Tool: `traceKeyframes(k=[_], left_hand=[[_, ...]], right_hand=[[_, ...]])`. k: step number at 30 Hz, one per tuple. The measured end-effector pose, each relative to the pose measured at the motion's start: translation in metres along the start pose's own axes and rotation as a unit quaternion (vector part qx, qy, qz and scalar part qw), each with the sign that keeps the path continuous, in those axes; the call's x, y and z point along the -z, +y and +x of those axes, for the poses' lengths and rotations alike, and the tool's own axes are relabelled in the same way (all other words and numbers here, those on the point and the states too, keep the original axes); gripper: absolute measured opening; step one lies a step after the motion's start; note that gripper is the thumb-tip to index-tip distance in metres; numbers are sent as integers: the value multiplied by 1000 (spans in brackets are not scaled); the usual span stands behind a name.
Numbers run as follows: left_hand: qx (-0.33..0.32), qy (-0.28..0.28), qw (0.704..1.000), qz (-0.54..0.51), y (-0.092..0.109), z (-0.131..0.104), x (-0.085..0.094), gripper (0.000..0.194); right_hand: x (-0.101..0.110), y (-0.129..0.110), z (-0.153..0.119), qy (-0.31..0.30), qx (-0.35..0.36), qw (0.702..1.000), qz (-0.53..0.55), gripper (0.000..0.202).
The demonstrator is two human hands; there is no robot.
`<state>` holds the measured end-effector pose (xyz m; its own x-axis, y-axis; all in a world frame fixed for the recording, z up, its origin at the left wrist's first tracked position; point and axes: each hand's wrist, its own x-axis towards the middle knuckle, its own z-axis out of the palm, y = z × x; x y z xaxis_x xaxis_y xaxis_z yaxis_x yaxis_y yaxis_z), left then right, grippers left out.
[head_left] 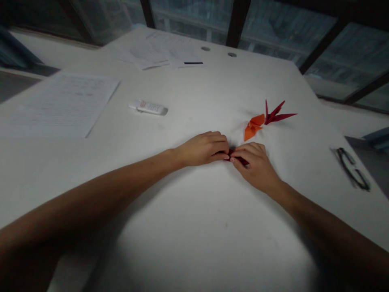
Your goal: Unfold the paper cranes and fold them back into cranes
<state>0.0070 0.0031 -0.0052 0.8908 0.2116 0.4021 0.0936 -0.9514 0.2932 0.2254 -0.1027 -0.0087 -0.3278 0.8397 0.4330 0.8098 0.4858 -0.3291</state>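
Between my two hands, low over the white table, is a small piece of folded dark red paper [242, 160]. My left hand [207, 148] pinches its left end between thumb and fingers. From the other side my right hand [251, 163] grips it, with the thumb and index finger close to the left hand's tips. Most of the paper is hidden by my fingers. Just beyond my right hand lie an orange folded-paper figure [254, 126] and a red origami figure [277, 115] with pointed tips, nearly touching each other.
A white tube-like bottle [149, 107] lies left of centre. Printed sheets [60, 105] rest at the left, and more papers [161, 48] with a dark strip are at the back. Black-framed glasses [352, 168] sit near the right table edge. Windows [194, 20] stand behind the table.
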Motion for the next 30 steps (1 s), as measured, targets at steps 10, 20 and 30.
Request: traceKeyframes(k=[10,20,30], left_hand=[[135,191,949,-210,-2,2,-1,64],[226,235,776,-540,34,18,-16,52],[250,224,850,-407,40,14,-23,32]], right_hand=[[-1,1,0,107,-95,985,92,9],[-18,-6,3,214,-281,830,432,14],[-23,-20,-2,197,-270,828,451,18]])
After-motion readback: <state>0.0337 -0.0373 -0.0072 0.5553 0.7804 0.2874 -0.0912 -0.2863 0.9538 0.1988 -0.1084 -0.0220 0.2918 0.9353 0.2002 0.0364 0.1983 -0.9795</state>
